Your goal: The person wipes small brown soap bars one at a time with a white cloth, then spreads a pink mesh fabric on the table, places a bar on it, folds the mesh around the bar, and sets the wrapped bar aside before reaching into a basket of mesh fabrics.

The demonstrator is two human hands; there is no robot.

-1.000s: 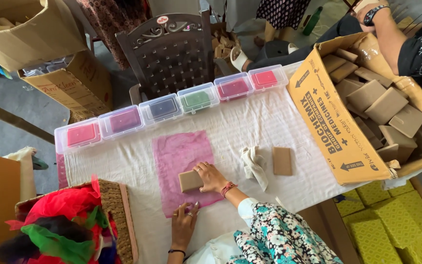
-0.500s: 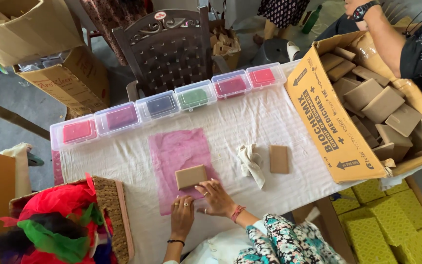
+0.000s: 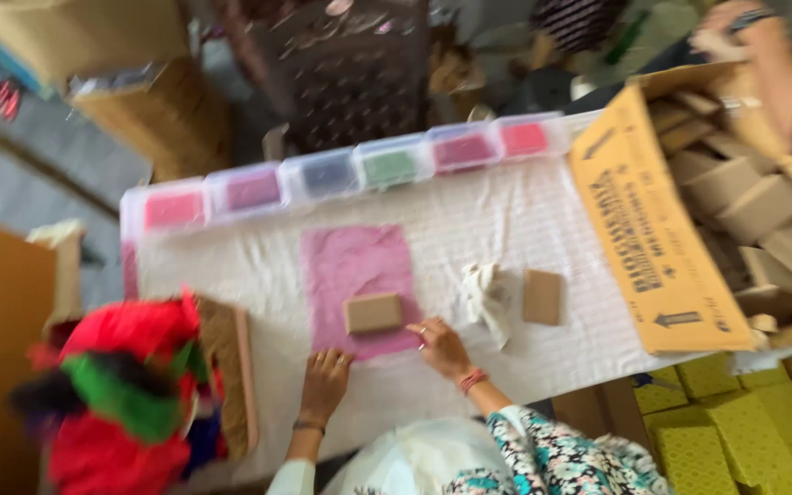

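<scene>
Low in the frame, both hands lie spread and flat on the cloth-covered surface — the left hand below the crinkled pink sheet, the right hand at its lower right corner. The small tan cardboard box sits on the sheet — just above both, untouched.
</scene>
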